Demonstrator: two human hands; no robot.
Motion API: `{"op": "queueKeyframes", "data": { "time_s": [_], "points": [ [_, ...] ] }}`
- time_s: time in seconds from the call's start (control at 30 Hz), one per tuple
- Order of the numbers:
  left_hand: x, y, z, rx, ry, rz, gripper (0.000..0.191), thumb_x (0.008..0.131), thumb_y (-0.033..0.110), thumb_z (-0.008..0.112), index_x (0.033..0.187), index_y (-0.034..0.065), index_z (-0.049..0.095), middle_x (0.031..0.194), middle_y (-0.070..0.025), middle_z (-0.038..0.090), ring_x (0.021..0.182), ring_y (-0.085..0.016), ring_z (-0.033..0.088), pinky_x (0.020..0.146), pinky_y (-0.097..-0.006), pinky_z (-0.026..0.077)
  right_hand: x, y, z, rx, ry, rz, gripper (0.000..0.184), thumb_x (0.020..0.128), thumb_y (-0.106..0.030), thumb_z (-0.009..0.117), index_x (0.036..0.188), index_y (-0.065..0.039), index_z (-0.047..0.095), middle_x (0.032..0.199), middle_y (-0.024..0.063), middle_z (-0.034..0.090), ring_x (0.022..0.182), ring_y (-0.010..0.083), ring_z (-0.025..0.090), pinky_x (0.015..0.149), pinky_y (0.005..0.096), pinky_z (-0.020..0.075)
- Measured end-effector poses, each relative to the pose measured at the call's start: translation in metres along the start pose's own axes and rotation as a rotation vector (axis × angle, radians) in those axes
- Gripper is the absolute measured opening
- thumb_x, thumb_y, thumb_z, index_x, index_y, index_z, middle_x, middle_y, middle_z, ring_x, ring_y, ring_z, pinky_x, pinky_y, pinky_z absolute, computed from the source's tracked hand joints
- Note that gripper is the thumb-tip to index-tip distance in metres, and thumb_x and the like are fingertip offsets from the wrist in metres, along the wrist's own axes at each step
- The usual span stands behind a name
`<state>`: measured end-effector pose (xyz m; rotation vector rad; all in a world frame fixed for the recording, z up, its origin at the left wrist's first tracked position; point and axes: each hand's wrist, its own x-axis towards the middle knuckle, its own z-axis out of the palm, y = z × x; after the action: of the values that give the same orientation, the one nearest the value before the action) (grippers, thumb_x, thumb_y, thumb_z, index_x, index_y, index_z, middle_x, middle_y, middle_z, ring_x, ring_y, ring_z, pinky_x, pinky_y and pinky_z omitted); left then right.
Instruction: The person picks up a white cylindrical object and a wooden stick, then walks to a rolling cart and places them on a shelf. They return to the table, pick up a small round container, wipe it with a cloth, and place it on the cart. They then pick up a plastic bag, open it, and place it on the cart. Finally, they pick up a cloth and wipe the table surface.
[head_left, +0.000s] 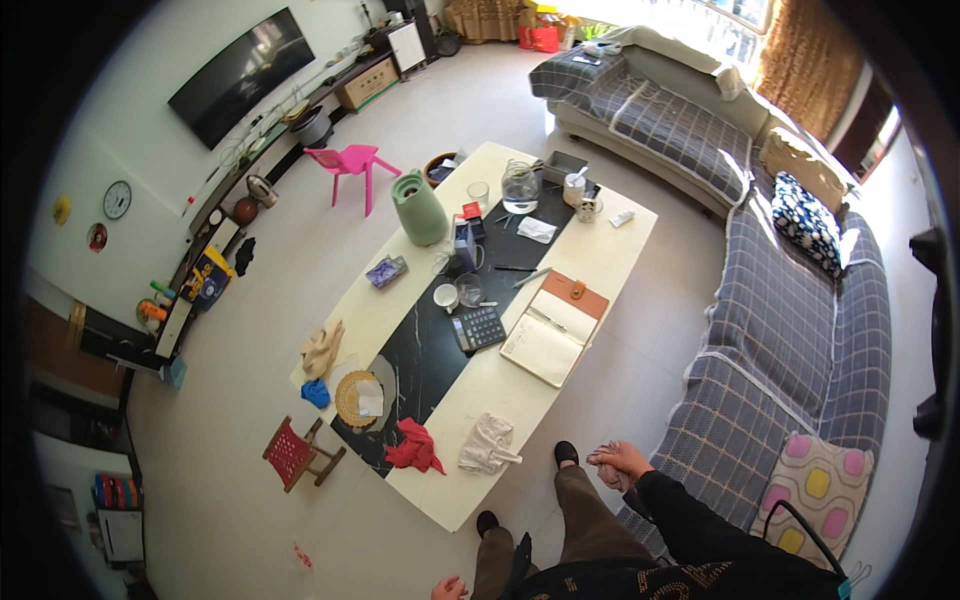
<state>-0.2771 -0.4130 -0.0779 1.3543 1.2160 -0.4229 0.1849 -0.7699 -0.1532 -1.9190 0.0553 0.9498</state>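
Observation:
My right hand (631, 459) grips a crumpled pinkish-brown cloth (613, 477) beside the plaid sofa. Only part of my left hand (450, 589) shows at the bottom edge, its fingers curled; whether it holds anything is hidden. In front of me stands a long cream coffee table (442, 491) with a black marbled strip. Across its near end lie a crumpled beige cloth (486, 444), a red cloth (414, 447), a blue cloth (316, 393) and a tan cloth (322, 349). A round woven mat (351, 399) sits among them with a pale piece on it.
An open notebook (544, 349), calculator (478, 329), white cup (445, 298), green thermos jug (418, 210) and glass jar (520, 187) stand farther along the table. A folding stool (291, 456) is at its left corner, a pink chair (349, 161) beyond. The sofa (780, 300) lines the right side.

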Motion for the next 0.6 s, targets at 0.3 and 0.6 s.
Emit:
{"op": "queueKeyframes", "data": {
  "time_s": [0.3, 0.6],
  "points": [
    [-0.032, -0.063, 0.029, 0.005, 0.062, -0.070, 0.048, 0.095, 0.030, 0.066, 0.130, -0.0019, 0.061, 0.101, -0.0122, 0.071, 0.084, -0.018, 0.069, 0.064, -0.0325, 0.056, 0.009, -0.027, 0.017, -0.568, -0.150, 0.012, 0.052, 0.072, -0.044, 0.084, 0.090, 0.004, 0.071, 0.092, 0.0216, 0.073, 0.087, 0.0342, 0.071, 0.078, 0.0435, 0.0551],
    [-0.072, -0.230, -0.017, -0.441, 0.149, -0.187, 0.043, 0.091, 0.022, 0.071, 0.124, -0.0036, 0.062, 0.101, -0.0113, 0.072, 0.082, -0.021, 0.072, 0.067, -0.0331, 0.058, -0.066, -0.032, 0.109, -0.528, -0.191, -0.009, 0.033, 0.078, -0.028, 0.083, 0.084, 0.002, 0.071, 0.084, 0.0144, 0.074, 0.076, 0.0228, 0.071, 0.070, 0.0360, 0.0547]
  ]
}}
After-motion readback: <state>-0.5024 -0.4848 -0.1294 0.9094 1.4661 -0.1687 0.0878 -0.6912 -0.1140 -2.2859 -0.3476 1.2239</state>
